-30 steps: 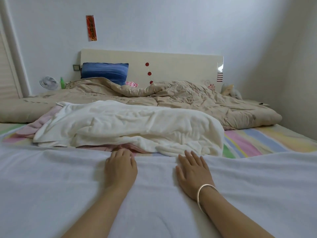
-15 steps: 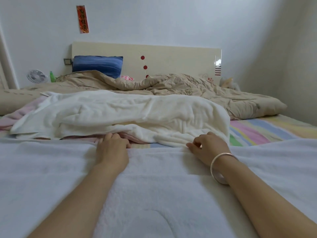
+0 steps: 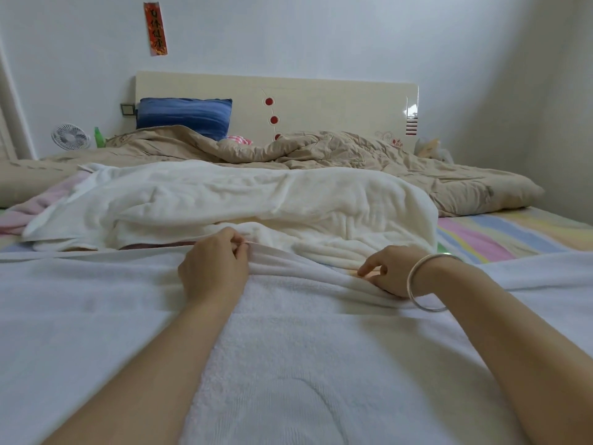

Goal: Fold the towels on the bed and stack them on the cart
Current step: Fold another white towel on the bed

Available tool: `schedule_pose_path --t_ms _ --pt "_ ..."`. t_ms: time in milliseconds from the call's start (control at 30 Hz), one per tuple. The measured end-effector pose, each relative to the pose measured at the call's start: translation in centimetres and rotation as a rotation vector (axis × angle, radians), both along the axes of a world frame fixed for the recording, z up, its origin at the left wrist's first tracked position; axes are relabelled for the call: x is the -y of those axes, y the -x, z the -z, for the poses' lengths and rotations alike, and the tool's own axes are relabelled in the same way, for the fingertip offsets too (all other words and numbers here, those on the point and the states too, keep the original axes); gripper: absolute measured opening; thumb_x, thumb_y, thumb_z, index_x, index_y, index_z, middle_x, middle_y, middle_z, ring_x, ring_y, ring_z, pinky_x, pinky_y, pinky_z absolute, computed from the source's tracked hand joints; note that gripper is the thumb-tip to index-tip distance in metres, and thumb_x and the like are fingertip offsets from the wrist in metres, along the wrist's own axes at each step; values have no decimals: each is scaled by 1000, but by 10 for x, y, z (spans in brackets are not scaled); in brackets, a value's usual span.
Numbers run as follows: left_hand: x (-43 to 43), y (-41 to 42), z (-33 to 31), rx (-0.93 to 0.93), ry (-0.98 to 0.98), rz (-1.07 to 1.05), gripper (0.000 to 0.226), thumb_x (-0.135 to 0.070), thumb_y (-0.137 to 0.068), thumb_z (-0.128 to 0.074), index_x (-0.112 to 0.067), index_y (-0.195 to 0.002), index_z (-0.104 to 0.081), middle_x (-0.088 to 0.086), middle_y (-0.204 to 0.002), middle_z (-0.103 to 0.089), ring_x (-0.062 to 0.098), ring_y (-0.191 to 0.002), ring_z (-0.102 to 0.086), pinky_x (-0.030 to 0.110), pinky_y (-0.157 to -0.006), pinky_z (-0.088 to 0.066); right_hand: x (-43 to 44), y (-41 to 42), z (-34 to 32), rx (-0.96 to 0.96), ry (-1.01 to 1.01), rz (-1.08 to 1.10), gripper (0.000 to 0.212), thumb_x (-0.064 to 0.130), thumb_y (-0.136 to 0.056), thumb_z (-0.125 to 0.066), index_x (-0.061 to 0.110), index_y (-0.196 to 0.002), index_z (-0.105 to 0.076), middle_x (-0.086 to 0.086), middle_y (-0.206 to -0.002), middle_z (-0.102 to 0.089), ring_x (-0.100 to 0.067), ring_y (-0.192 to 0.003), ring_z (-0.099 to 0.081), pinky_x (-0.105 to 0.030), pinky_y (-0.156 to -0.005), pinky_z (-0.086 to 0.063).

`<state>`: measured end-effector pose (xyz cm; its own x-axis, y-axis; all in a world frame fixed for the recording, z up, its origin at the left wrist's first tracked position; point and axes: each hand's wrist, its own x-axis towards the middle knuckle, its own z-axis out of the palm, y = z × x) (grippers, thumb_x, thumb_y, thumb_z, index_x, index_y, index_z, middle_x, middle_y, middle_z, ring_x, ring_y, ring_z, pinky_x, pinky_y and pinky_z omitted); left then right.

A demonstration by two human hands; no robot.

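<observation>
Flat earlier, left hand (image 3: 213,271) and right hand (image 3: 390,273) now pinch the far edge of the white terry towel (image 3: 288,364); folding barely begun.

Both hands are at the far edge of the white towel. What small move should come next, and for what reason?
Probably lift that edge and draw it toward the body, to fold the white towel in half. The left hand and the right hand both pinch its far edge, which is raised, while the rest lies flat.
</observation>
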<state>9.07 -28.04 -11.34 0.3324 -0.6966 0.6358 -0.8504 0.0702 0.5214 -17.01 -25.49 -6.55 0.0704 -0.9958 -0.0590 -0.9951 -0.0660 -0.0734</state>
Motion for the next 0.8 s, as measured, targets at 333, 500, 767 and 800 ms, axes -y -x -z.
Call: schedule_pose_path --t_ms 333,500,767,800 --pt "7 -2 3 -101 -29 131 17 -21 -93 -54 -27 -106 -63 -8 -101 -71 22 -99 -63 30 -74 -43 0 7 -7 182 50 12 11 27 -91 -60 31 -83 -66 10 -68 -61 -8 -59 -56 -20 -58 -46" --pt "11 -2 14 114 -305 220 53 -42 -100 -36 -25 -150 -30 2 -149 -43 26 -135 -40 39 -111 -33 30 -3 20 315 792 181 11 23 -93 -55 23 -91 -66 -2 -87 -69 -26 -84 -61 -33 -70 -47" --pt "28 -3 16 425 -612 184 63 -63 -97 -15 -41 -154 1 -12 -161 -1 18 -148 3 57 -117 3 62 -8 59 133 206 6 58 49 -101 -23 28 -154 -15 7 -161 -9 -18 -149 -3 -40 -120 -1" --pt "31 -4 17 424 -629 189 63 -64 -97 -15 -42 -153 1 -13 -161 0 18 -148 4 58 -117 2 63 -8 60 120 177 6 61 54 -99 -20 29 -154 -10 9 -162 -4 -16 -149 3 -41 -120 3"
